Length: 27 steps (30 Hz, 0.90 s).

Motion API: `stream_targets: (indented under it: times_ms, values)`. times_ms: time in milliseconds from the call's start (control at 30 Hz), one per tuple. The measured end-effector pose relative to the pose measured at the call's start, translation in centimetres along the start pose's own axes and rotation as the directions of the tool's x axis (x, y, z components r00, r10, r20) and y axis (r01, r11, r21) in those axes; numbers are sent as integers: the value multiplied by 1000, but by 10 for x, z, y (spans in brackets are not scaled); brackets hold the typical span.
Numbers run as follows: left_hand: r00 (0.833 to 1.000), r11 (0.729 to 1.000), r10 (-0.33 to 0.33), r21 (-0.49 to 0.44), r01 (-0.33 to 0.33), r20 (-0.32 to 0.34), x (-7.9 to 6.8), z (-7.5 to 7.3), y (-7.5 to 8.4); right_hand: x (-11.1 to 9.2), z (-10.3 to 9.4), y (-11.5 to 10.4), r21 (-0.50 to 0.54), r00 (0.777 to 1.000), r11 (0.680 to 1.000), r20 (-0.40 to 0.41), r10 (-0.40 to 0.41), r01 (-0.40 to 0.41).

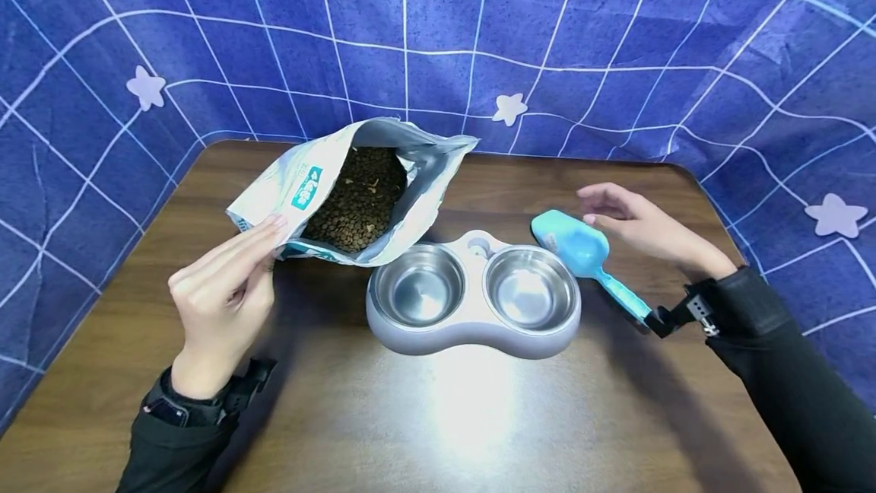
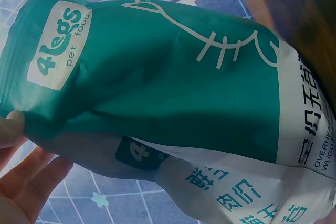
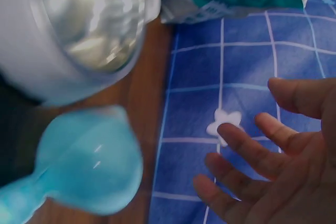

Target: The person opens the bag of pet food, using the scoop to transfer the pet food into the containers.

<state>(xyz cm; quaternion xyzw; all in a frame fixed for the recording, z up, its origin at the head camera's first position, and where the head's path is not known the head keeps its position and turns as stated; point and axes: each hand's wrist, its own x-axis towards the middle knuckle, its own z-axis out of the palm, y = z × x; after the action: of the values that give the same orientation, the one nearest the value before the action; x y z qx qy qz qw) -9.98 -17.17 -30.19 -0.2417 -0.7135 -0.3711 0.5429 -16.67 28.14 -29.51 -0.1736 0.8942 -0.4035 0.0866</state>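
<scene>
My left hand (image 1: 222,287) pinches the near left edge of an open pet food bag (image 1: 420,219). Brown kibble (image 1: 363,200) shows through its wide mouth. In the left wrist view the bag (image 2: 178,77) turns a green and white printed side, with thumb and fingers (image 2: 39,174) at its edge. My right hand (image 1: 643,227) hovers beside a light blue scoop (image 1: 578,246), fingers loosely bent and holding nothing. In the right wrist view the scoop (image 3: 92,161) lies apart from the spread fingers (image 3: 252,150). The scoop's handle tip is partly hidden by the wrist strap.
A pale double feeder (image 1: 472,333) with two steel bowls stands mid-table, between the bag and the scoop. The bag's lower rim overlaps its left back edge in view. Behind the brown wooden table (image 1: 356,417) hangs a blue gridded cloth (image 1: 438,29) with star shapes.
</scene>
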Motion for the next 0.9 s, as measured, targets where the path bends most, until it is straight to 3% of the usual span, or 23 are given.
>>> stream_targets:
  times_ms: [333,467,667,900]
  values:
    - [1000,1000,15,-15,-15,-5,-1,0,0,-36,7,38,-93,995,995,-94,35,-44]
    - [1000,1000,22,-21,-22,-3,-1,-1,1,-48,13,47,-132,988,982,-91,127,-139]
    - [1000,999,26,-33,-26,-7,-1,0,2,-58,19,58,-226,960,934,-24,279,-277]
    - [1000,999,21,-31,-22,-13,-1,0,2,-65,31,67,-382,936,863,-17,351,-331]
